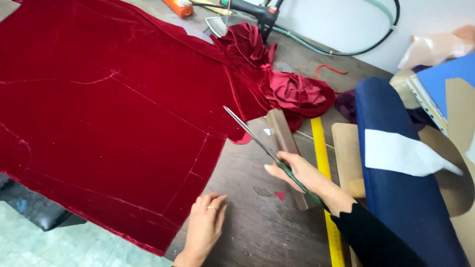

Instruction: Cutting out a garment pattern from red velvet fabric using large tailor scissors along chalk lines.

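Observation:
A large sheet of red velvet fabric (104,118) with faint chalk lines lies spread over the dark wooden table (262,232). My right hand (302,173) grips green-handled scissors (252,136), whose long blades point up-left, the tip touching the fabric's right edge. My left hand (205,225), with a ring on one finger, rests flat on the table beside the fabric's lower right corner, fingers apart. Bunched red fabric (277,79) lies piled beyond the scissors.
A yellow ruler (324,168) and a wooden block (284,136) lie under my right hand. A blue padded sleeve board (401,183) with a white scrap sits to the right. An iron, hose and orange object stand at the far edge. Papers lie at far right.

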